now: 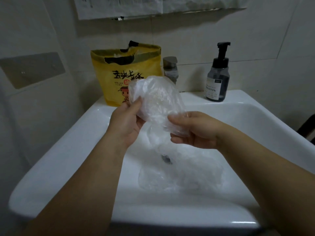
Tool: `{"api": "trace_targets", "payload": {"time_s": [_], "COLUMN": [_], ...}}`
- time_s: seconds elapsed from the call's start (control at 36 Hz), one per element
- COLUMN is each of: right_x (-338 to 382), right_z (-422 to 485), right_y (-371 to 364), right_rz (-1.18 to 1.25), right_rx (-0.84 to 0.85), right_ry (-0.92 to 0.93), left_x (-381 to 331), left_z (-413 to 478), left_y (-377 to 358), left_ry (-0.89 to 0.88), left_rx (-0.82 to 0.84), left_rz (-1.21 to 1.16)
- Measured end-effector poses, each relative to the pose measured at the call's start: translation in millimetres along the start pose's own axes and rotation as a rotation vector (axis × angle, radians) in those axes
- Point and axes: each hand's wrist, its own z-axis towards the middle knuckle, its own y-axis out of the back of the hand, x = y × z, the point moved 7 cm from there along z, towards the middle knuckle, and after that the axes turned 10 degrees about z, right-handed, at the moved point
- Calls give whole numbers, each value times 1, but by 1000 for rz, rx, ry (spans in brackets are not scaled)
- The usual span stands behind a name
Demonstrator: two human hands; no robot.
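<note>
Clear plastic bag (156, 99), crumpled, perhaps wet, left hand (127, 123) and right hand (196, 132) both pinching it

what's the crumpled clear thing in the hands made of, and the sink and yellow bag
Crumpled clear thing: thin plastic film, it seems; see-through, wrinkled, glinting. Sink: likely glazed white ceramic; smooth, with glossy highlights on the rim. Yellow bag: probably thin plastic, slightly translucent with a folded top, though coated paper is possible.
</note>
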Motion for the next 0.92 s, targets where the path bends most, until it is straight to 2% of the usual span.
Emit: {"api": "trace_targets", "payload": {"time_s": [0.11,0.19,0.28,0.33,0.39,0.47,0.53,0.67,0.81,0.92], "right_x": [6,15,14,9,7,8,5,-3,-5,-4], "right_z": [1,-1,-4,-3,-3,-5,-5,-3,-8,-14], "right_y": [4,2,-3,-6,-7,-8,-9,-15,-12,-15], "right_rz": [51,136,79,-30,-93,-125,-260,-460,-505,-444], "right_rx": [-88,-84,-58,-45,-51,-56,-83,-64,-31,8], "right_ry": [104,181,198,202,218,237,238,174,75,53], "left_x": [-5,-1,32,52,61,51,44,29,1,1], "left_z": [-1,-5,-24,-38,-37,-29,-23,-12,7,10], "left_y": [-2,-12,-39,-54,-58,-58,-54,-39,1,22], "left_ry": [-1,93,289,352,352,313,306,265,145,159], "left_rx": [33,189,427,533,495,442,427,316,91,-32], "left_rz": [-91,-137,154,363,377,193,91,56,-139,-186]}}
